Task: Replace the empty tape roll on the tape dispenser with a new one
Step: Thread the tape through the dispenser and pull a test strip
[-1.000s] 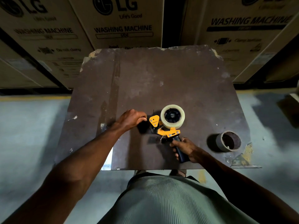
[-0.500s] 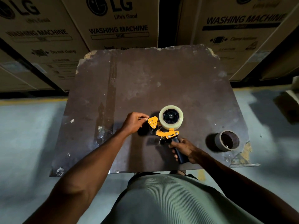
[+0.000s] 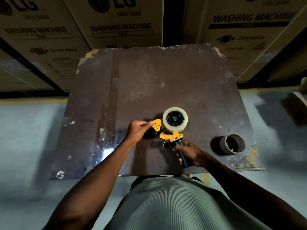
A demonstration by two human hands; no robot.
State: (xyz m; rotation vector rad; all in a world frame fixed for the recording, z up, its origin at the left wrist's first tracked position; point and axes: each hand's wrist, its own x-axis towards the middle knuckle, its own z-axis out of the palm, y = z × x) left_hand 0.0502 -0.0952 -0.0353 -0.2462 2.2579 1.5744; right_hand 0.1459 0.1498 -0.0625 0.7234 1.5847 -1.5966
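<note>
An orange tape dispenser (image 3: 167, 135) lies on the dark brown board (image 3: 166, 80), near its front edge. A full roll of clear tape (image 3: 175, 119) sits on the dispenser's black hub. My right hand (image 3: 189, 152) grips the dark handle. My left hand (image 3: 138, 130) is curled at the dispenser's front end, its fingertips pinched at the orange flap; whether they pinch a tape end I cannot tell. The empty cardboard core (image 3: 232, 144) stands apart on the board to the right.
Large cardboard washing-machine boxes (image 3: 123, 22) stand right behind the board. Grey floor (image 3: 29, 130) lies on both sides. The board's front right corner (image 3: 249, 156) is chipped and peeling.
My left hand has slid right, from beside the dispenser's front end up to the orange flap. The right hand keeps its grip on the handle.
</note>
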